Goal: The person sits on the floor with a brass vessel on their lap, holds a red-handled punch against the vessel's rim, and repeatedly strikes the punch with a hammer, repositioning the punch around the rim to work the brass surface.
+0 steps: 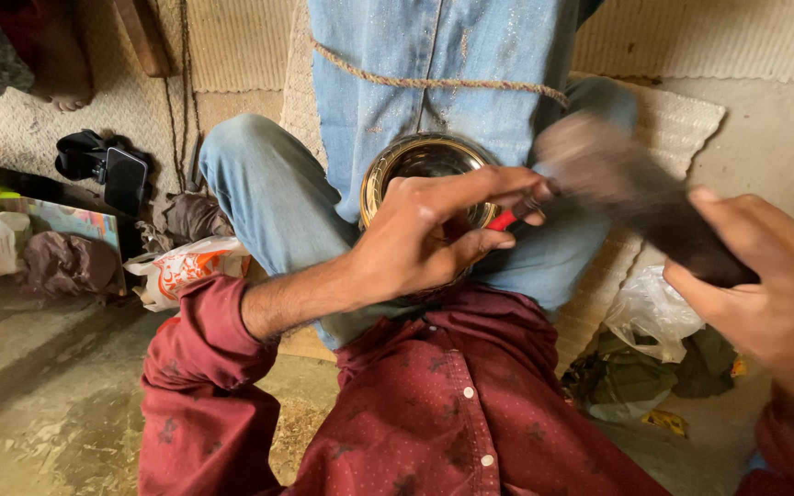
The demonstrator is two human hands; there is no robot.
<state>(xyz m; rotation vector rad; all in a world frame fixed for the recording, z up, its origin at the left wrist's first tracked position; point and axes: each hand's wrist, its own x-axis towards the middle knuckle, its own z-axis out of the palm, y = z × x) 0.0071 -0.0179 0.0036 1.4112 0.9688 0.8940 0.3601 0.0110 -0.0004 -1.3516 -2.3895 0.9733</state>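
My left hand point(429, 234) pinches a slim red-handled tool point(515, 217) against the rim of a brass bowl point(420, 161) resting in my lap on my jeans. My right hand point(769, 276) wraps tight around a dark wooden mallet point(640, 197), its head blurred just beside the tool. A rope point(434, 83) crosses my legs; plastic bags point(654, 312) lie on the woven mat.

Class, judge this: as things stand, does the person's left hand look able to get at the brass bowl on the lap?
Probably yes: the left hand lies right over the brass bowl, nothing between them, though its fingers pinch a red-handled tool.
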